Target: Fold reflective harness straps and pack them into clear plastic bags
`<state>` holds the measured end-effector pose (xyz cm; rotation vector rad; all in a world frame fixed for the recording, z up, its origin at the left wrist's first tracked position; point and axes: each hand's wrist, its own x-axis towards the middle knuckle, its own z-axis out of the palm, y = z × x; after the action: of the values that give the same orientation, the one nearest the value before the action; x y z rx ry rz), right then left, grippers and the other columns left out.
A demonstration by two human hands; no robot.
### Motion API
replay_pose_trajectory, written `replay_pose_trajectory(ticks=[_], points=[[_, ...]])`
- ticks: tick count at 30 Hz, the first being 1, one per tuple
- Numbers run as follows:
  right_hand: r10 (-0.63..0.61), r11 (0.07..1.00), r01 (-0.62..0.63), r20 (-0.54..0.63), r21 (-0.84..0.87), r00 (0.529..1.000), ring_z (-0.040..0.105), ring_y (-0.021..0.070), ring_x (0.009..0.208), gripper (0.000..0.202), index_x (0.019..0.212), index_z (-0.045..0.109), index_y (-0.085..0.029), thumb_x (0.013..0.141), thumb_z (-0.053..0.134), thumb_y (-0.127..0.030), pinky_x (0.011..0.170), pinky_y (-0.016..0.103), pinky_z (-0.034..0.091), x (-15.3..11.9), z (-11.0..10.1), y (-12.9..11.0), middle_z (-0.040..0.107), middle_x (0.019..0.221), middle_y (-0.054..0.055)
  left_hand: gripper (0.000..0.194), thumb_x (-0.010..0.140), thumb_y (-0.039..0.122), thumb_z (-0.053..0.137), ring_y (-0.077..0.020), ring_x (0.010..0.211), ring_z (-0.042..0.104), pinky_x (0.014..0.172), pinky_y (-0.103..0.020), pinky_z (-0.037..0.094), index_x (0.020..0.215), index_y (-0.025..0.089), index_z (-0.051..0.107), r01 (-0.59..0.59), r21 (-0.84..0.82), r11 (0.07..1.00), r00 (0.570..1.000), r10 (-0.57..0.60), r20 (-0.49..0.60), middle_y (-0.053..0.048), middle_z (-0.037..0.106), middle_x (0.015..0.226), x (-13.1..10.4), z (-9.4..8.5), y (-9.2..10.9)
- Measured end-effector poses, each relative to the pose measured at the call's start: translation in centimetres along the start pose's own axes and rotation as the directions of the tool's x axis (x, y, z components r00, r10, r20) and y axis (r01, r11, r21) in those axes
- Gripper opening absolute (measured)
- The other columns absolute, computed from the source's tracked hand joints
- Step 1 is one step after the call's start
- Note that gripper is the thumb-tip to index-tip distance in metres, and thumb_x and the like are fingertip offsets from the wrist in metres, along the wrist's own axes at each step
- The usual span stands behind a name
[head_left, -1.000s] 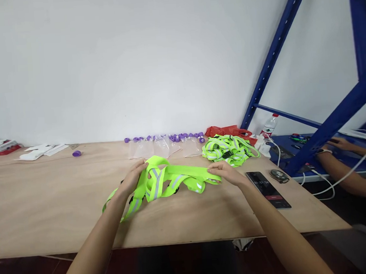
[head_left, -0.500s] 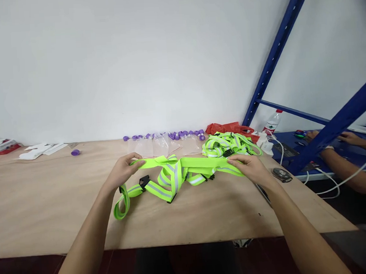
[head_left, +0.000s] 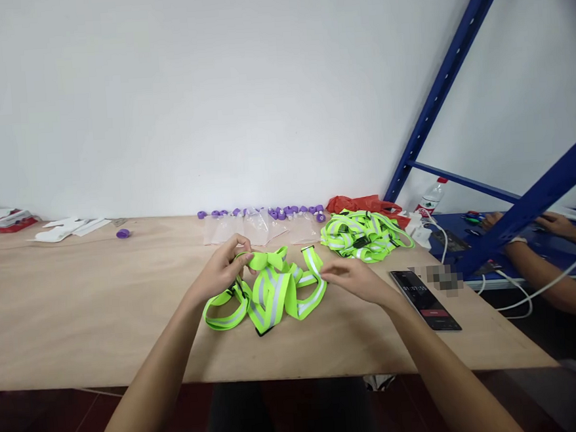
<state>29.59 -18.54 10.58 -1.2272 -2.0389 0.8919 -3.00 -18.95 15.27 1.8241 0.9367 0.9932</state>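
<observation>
Nearest to the person is the wooden table (head_left: pixel 102 308), and upon it, between the two hands, lies a yellow-green reflective strap (head_left: pixel 274 296) in loose loops. The whole bundle is spread from left to right, so its long direction goes roughly along the front edge of the table. The left hand (head_left: pixel 225 268) is the nearer one: its thumb and fingers pinch the strap at the upper left part, while other loops hang below and to the right of it. The right hand (head_left: pixel 355 280) is at the opposite end — its fingertips are just beside the right loop, which lies to the left of this hand. Whether these fingers grasp the loop or only touch it, one cannot tell. To the right of the right hand lies a phone (head_left: pixel 425 302). Farther away, beyond the right hand, is a pile of similar straps (head_left: pixel 368 230). Clear plastic bags (head_left: pixel 259 230) lie behind the bundle, and purple pieces (head_left: pixel 281 213) stand near the wall (head_left: pixel 240 101).
</observation>
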Motion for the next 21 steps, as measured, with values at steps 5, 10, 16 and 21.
replay_pose_trajectory(ticks=[5, 10, 16, 21], points=[[-0.134, 0.963, 0.135, -0.02, 0.235, 0.991, 0.056, 0.0271, 0.127, 0.079, 0.142, 0.05, -0.029, 0.07, 0.082, -0.035, 0.103, 0.042, 0.048, 5.2, 2.8, -0.7, 0.054, 0.145, 0.01, 0.023, 0.096, 0.042, 0.056, -0.0154, 0.073, 0.068, 0.069, -0.028, 0.051, 0.094, 0.022, 0.044, -0.043, -0.127, 0.991, 0.992, 0.057, 0.111, -0.004, 0.069, 0.095, -0.2, 0.9, -0.1], [-0.135, 0.929, 0.05, 0.208, 0.368, 0.969, 0.067, 0.0232, 0.099, 0.059, 0.119, 0.066, -0.022, 0.064, 0.083, -0.03, 0.082, 0.032, 0.055, 7.1, 6.3, -1.5, 0.071, 0.116, 0.007, 0.026, 0.097, 0.045, 0.056, -0.0157, 0.072, 0.067, 0.072, -0.031, 0.052, 0.094, 0.021, 0.046, -0.013, -0.139, 0.99, 0.99, 0.032, 0.134, -0.01, 0.071, 0.109, -1.3, 1.0, -0.4], [-0.069, 0.914, 0.067, -0.009, 0.4, 0.998, 0.059, 0.015, 0.067, 0.015, 0.086, 0.063, -0.021, 0.072, 0.059, -0.022, 0.059, 0.024, 0.047, 6.1, 7.0, -1.3, 0.064, 0.077, -0.002, 0.024, 0.096, 0.043, 0.059, -0.0205, 0.087, 0.07, 0.08, -0.034, 0.053, 0.095, 0.02, 0.052, 0.026, -0.194, 0.981, 0.996, -0.01, 0.083, -0.012, 0.073, 0.114, -4.1, 0.8, -1.5], [-0.057, 0.907, 0.126, -0.179, 0.403, 0.982, 0.06, 0.0177, 0.083, 0.037, 0.101, 0.067, -0.023, 0.068, 0.051, -0.016, 0.072, 0.027, 0.047, 5.9, 6.4, -1.0, 0.068, 0.095, 0.001, 0.032, 0.096, 0.049, 0.056, -0.0172, 0.076, 0.071, 0.077, -0.035, 0.056, 0.113, 0.021, 0.056, 0.115, -0.23, 0.966, 0.992, -0.125, -0.029, -0.014, 0.058, 0.141, -3.3, 2.0, -3.3]])
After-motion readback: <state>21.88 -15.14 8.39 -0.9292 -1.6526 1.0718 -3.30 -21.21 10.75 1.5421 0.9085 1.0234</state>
